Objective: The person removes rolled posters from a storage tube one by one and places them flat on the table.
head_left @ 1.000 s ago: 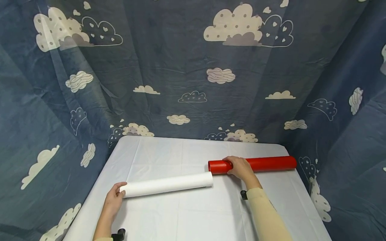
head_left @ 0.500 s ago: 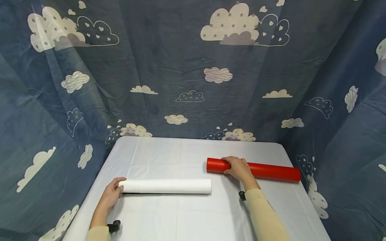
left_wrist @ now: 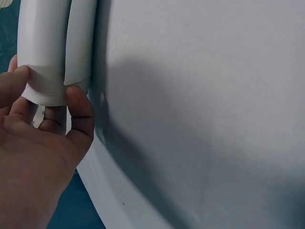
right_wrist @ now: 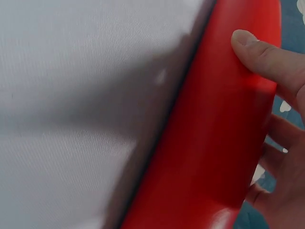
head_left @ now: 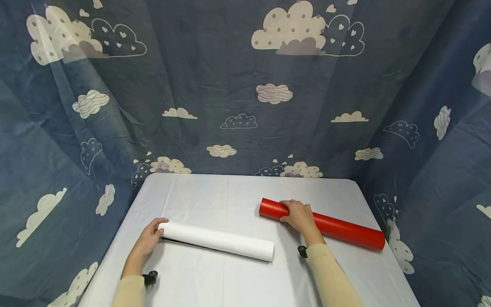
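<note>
Your left hand (head_left: 148, 238) holds the white roll (head_left: 218, 240) by one end; your right hand (head_left: 300, 217) grips the red roll (head_left: 339, 228).
Both long axes slant toward half past three; the white roll's free end lies toward half past seven from your right hand.

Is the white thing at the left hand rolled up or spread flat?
Rolled up. In the head view the white roll forms a narrow tube; the left wrist view shows its curved end in the left hand.
</note>
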Demonstrator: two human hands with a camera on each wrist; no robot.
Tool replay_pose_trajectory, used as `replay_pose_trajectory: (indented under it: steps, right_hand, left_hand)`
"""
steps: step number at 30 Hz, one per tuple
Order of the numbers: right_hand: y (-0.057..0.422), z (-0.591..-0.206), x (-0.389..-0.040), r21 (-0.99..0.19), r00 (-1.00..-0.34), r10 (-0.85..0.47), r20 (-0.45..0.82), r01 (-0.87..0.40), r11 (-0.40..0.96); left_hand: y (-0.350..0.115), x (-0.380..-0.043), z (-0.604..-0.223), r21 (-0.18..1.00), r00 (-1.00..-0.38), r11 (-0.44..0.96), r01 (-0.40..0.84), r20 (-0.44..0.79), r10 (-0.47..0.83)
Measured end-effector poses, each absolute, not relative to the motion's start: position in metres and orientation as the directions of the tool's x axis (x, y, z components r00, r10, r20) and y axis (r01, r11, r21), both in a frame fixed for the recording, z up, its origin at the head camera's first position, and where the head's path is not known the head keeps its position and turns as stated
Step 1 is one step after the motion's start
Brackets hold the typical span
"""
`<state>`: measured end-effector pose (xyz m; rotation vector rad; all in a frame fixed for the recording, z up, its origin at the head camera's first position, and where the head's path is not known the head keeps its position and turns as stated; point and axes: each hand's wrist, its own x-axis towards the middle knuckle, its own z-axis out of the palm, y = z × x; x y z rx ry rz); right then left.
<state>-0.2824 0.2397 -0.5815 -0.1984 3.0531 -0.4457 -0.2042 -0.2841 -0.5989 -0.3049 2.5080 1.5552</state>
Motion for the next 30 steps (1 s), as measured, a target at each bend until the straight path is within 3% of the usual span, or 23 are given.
replay_pose_trajectory:
  steps: [13, 30]
  right_hand:
    - [0.225, -0.58, -0.267, -0.326, -0.998, -0.022, -0.064, 0.0, 0.946]
    - [0.215, -0.58, -0.26, -0.336, -0.995, 0.07, -0.066, 0.088, 0.938]
  left_hand:
    - [-0.264, -0.221, -0.593, 0.812, -0.959, 0.525, -0.256, -0.28, -0.034]
    - [-0.248, -0.235, -0.603, 0.831, -0.972, 0.51, -0.221, -0.229, -0.048]
